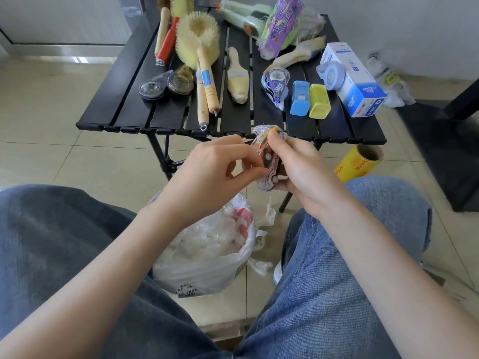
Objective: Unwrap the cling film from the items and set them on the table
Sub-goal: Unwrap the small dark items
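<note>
Left fingers (252,154) curled, with thumb and forefinger tips pinching the cling film (261,130) at the side of a small wrapped item (269,161). Right fingers (278,141) bent around the other side of that item, thumb pressed on top. Item held in the air between left hand (215,172) and right hand (303,172), just in front of the near edge of the black slatted surface (334,125) and above the floor. Printed orange, black and white under the film; what kind of item, could not be told.

Directly below the hands, on the tiled floor between the knees, stood a white plastic bag (207,260) stuffed with crumpled film, with loose film scraps (268,213) beside it. Near the right knee lay a yellow cling film roll (359,164) on the floor.

On the surface, already bare of film: a round bristle brush (198,38) with a wooden handle, a red-handled brush (167,44) beside it, a flat paint brush (236,79), two dark correction tape dispensers (166,85) touching each other, a clear blue one (276,82), a blue stapler box (300,98) just beside a yellow one (319,101), a white and blue carton (353,79) with a pale blue tape holder (331,75) leaning on it, and a purple packet (281,25) at the far edge.
</note>
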The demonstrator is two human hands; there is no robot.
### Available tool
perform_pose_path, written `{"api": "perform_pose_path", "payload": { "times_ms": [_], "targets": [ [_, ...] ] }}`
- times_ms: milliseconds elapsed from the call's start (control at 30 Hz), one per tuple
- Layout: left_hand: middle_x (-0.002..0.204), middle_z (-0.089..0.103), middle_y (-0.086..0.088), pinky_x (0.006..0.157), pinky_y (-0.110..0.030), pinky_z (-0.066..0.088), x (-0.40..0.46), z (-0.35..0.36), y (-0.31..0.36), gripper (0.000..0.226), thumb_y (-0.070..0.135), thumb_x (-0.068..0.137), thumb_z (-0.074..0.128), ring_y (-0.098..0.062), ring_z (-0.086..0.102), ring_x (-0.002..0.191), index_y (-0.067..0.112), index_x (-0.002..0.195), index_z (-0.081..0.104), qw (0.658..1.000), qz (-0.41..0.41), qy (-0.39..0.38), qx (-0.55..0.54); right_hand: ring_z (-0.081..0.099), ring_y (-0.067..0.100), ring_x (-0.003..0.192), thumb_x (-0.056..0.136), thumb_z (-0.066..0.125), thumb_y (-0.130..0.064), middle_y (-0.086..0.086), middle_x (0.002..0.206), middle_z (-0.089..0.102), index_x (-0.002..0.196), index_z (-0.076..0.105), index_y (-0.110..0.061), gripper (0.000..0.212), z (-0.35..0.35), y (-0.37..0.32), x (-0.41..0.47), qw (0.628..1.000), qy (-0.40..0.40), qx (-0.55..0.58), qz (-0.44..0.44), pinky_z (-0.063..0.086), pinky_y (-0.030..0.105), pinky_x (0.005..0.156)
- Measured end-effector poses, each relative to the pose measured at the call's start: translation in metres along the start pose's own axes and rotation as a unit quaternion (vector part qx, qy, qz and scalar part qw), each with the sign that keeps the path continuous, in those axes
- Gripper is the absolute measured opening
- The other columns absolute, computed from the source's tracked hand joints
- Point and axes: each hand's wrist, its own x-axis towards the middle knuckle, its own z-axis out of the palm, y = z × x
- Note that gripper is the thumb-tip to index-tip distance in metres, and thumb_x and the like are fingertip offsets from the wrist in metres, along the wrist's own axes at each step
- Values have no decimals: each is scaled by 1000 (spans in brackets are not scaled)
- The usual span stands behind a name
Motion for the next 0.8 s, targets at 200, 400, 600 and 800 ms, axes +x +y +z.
{"api": "perform_pose_path", "payload": {
  "times_ms": [200, 400, 600, 800],
  "targets": [
    [86, 55, 12, 66, -15, 39, -2, -7, 2, 11, 33, 87, 61, -9, 50, 73, 27, 79, 60, 995, -7, -68, -67, 68, 11, 76, 101, 40, -43, -2, 81, 72, 98, 65, -14, 39, -5, -1, 3, 1000, 14, -11, -2, 53, 30, 67],
    [98, 68, 2, 84, -27, 50, -11, -12, -1, 19, 18, 96, 51, -12, 63, 98, 0, 90, 55, 950, -84, -102, -281, 69, 14, 62, 104, 35, -31, 1, 70, 72, 87, 67, -11, 41, -14, -8, 3, 987, -38, 153, 33, 57, 36, 69],
    [61, 67, -5, 74, -39, 59, -2, -1, 5, 16, 22, 95, 57, -19, 66, 62, 10, 106, 55, 944, -214, 60, -246, 65, 19, 63, 102, 31, -25, 3, 70, 66, 111, 60, -4, 37, -4, 3, 2, 966, -75, 240, 60, 55, 37, 67],
    [49, 63, 6, 63, -25, 54, 1, 8, 4, 15, 36, 87, 66, -18, 64, 54, 22, 86, 69, 970, -226, 34, -86, 61, 15, 56, 99, 35, -24, 6, 65, 64, 82, 62, -10, 35, 6, 5, 0, 959, -15, 270, 83, 50, 32, 62]
  ]
}}
